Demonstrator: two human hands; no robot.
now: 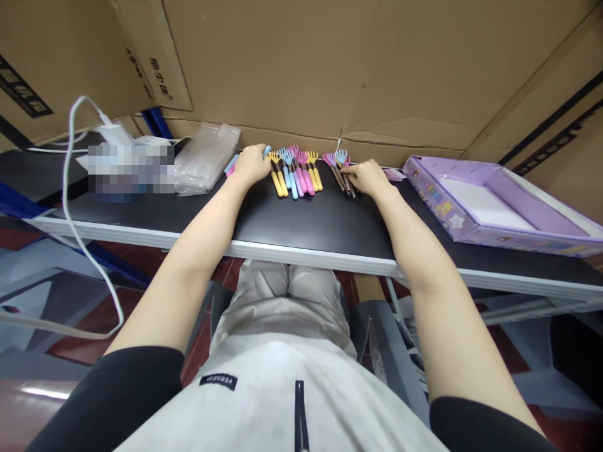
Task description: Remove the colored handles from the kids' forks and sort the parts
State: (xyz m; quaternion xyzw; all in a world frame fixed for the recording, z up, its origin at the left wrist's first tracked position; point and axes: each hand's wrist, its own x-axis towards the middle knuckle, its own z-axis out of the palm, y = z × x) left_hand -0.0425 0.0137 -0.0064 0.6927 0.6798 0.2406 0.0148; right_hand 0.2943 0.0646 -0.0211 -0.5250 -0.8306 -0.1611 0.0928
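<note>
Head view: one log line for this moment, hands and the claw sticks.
left hand: on sticks at row's left end | right hand: touching dark-handled claw sticks | pastel claw sticks: between hands | purple box: right, on black table

Lighting is even and moderately bright, falling from above. The black table [311, 220] shows a dull sheen and only soft, short shadows beneath the forearms. Below the table, the floor is dimmer, with one pale glare streak at lower left. Wide-angle distortion bends the table edge and stretches the corners. Focus is sharp throughout, except a pixelated patch left on the table.
</note>
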